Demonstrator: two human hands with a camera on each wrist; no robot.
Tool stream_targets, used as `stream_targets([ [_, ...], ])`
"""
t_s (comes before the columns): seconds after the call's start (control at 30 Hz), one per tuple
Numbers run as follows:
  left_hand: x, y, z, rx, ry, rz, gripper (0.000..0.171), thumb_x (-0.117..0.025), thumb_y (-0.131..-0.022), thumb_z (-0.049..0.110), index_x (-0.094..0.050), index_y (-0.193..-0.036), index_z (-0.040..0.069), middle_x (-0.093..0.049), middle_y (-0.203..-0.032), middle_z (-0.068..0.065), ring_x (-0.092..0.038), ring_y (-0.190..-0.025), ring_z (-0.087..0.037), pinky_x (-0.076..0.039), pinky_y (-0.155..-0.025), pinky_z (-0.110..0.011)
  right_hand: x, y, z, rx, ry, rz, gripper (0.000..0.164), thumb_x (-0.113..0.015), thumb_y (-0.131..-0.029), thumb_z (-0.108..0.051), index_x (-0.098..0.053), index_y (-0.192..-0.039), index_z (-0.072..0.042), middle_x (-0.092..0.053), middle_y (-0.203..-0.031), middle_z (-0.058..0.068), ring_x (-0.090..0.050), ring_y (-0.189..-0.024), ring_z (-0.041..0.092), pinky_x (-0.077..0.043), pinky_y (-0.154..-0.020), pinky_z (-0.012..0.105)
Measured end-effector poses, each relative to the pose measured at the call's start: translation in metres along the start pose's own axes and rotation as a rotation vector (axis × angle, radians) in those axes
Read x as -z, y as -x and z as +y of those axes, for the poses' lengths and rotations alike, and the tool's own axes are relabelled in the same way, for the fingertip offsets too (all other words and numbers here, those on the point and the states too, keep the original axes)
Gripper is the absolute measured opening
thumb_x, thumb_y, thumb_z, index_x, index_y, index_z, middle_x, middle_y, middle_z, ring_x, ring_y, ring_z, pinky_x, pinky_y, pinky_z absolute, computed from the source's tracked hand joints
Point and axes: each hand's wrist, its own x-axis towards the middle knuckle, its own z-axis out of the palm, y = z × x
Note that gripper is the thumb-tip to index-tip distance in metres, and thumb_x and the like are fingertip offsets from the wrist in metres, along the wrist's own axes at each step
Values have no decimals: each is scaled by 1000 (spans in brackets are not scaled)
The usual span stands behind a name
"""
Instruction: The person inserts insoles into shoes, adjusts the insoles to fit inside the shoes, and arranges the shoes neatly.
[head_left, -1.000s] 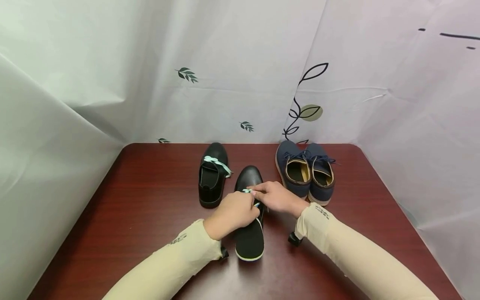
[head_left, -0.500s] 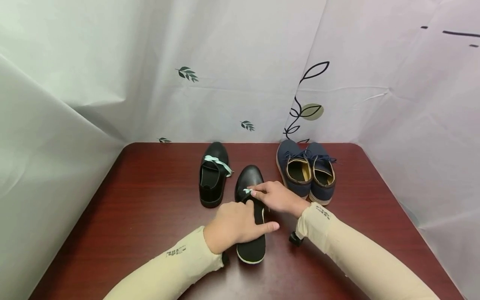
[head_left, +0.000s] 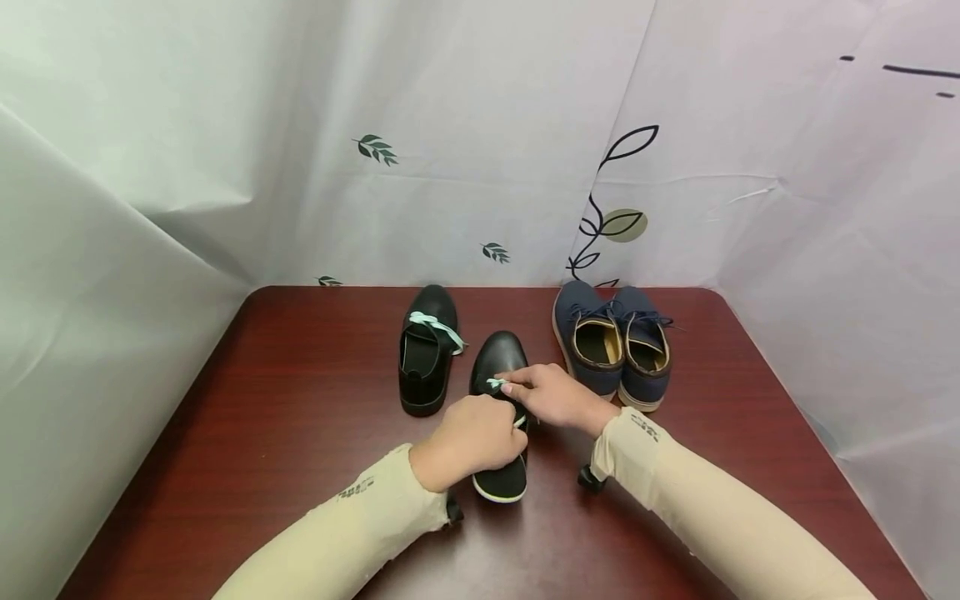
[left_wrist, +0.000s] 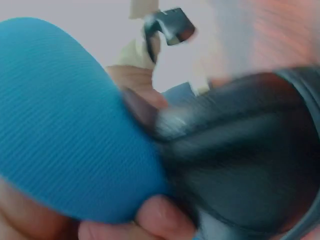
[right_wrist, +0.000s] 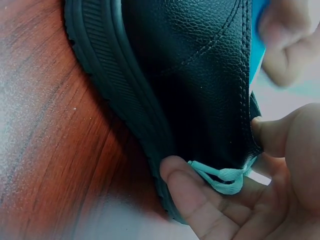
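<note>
A black leather shoe [head_left: 498,353] with mint-green laces [right_wrist: 229,181] stands mid-table, toe pointing away. My left hand [head_left: 474,440] grips an insole [head_left: 501,483], black on top with a pale edge, its rear end sticking out towards me over the shoe's heel. The insole's blue underside [left_wrist: 75,120] fills the left of the left wrist view. Its front end is hidden by my left hand and the shoe. My right hand [head_left: 553,393] holds the shoe at its lace area, thumb at the opening's edge and fingers along the side by the laces.
A matching black shoe [head_left: 427,350] with mint-green laces stands further back to the left. Two navy shoes [head_left: 589,333] with tan linings stand side by side at the back right. The dark red table [head_left: 315,367] meets a white patterned curtain [head_left: 450,167] behind.
My left hand spread its thumb out over the insole half a second ago and is now curled round it again. The insole has gone slightly forward. My right hand has stayed put.
</note>
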Motion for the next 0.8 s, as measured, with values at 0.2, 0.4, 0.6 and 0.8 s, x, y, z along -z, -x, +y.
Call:
stream_targets([
  [0.2, -14, -11, 1, -8, -88, 153, 30, -58, -95, 31, -76, -94, 7, -78, -85, -11, -71, -70, -27, -61, -53, -44, -1, 1, 1, 23, 3, 28, 35, -53, -104, -31, -65, -136, -22, -71, -134, 3, -64, -117, 16, -56, -99, 47],
  [0.4, -15, 5, 9, 29, -145, 216, 52, -55, -97, 55, -75, -105, 8, -73, -66, -10, -69, -61, -26, -57, -48, -41, -2, 1, 2, 5, 27, 17, 36, -54, -104, -34, -64, -137, -24, -69, -138, 1, -61, -125, 17, -53, -106, 49],
  [0.6, -9, 31, 18, 27, -203, 290, 64, -54, -91, 67, -77, -86, 8, -73, -78, -11, -62, -49, -24, -54, -41, -37, -1, 2, -1, -11, 25, 4, 37, -54, -103, -36, -63, -138, -26, -68, -139, 2, -60, -128, 19, -52, -107, 50],
  [0.8, 0, 44, 21, 76, -107, 42, 84, -47, -84, 82, -66, -121, 9, -75, -99, -15, -70, -75, -29, -59, -57, -42, -2, 1, -1, -13, 34, 14, 37, -55, -103, -36, -63, -138, -26, -68, -139, 2, -59, -128, 19, -52, -107, 50],
])
